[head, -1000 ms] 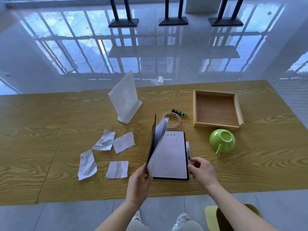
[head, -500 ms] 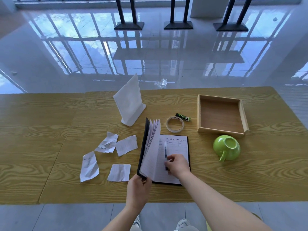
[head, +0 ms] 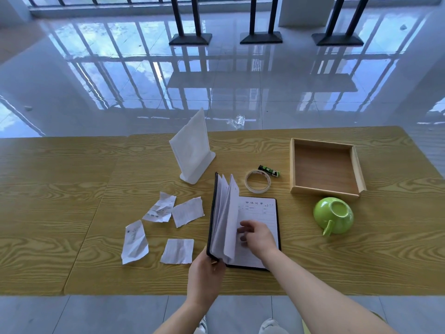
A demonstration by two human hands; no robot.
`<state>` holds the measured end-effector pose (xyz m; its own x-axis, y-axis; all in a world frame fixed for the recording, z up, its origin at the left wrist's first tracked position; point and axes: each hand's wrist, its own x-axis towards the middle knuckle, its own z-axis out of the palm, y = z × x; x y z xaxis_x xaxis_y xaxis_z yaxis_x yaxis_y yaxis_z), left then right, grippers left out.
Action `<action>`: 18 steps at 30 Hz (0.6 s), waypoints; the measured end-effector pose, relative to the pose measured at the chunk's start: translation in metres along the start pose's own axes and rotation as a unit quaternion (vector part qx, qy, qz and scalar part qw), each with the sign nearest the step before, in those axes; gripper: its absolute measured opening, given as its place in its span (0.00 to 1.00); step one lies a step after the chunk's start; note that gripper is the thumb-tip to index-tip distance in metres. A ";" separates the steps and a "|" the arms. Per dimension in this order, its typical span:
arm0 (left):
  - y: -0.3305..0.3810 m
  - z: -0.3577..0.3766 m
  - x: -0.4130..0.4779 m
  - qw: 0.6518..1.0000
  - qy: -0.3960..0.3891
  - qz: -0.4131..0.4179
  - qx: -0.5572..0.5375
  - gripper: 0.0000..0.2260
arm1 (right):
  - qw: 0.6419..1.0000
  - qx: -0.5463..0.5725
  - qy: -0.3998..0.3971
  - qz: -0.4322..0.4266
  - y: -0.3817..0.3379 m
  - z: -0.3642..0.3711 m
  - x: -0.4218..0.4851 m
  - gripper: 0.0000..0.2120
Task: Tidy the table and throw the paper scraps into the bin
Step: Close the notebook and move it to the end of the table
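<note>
Several crumpled paper scraps lie on the wooden table (head: 72,213) to the left of the notebook: one (head: 159,208), a second (head: 187,211), a third (head: 134,242), and another (head: 177,251). A black notebook (head: 258,208) lies half open, its left pages standing up. My left hand (head: 204,273) grips the cover and pages at their near corner. On the lined right page rests my right hand (head: 257,236), fingers loosely bent beside the raised pages. No pen shows in this view.
A white sign stand (head: 192,150) rises behind the scraps. Behind the notebook lie a tape roll (head: 257,181) and a small green-black tube (head: 269,170). At the right stands a wooden tray (head: 325,191), with an overturned green cup (head: 333,215) in front of it.
My right hand carried the pen from beside the notebook onto the open page, and the pen is now out of sight. The raised pages have swung further right.
</note>
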<state>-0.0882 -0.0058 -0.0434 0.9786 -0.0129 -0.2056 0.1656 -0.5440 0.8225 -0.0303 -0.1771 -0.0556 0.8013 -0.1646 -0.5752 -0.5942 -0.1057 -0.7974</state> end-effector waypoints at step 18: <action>0.005 0.023 0.006 0.920 -0.103 0.196 0.323 0.28 | 0.987 0.117 0.111 0.018 0.039 -0.079 -0.024 0.10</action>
<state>-0.0840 -0.0281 -0.0532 0.8922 -0.4378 -0.1111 -0.3682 -0.8473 0.3828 -0.0781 -0.2547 -0.0589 0.7292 -0.3768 -0.5712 -0.5689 0.1302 -0.8121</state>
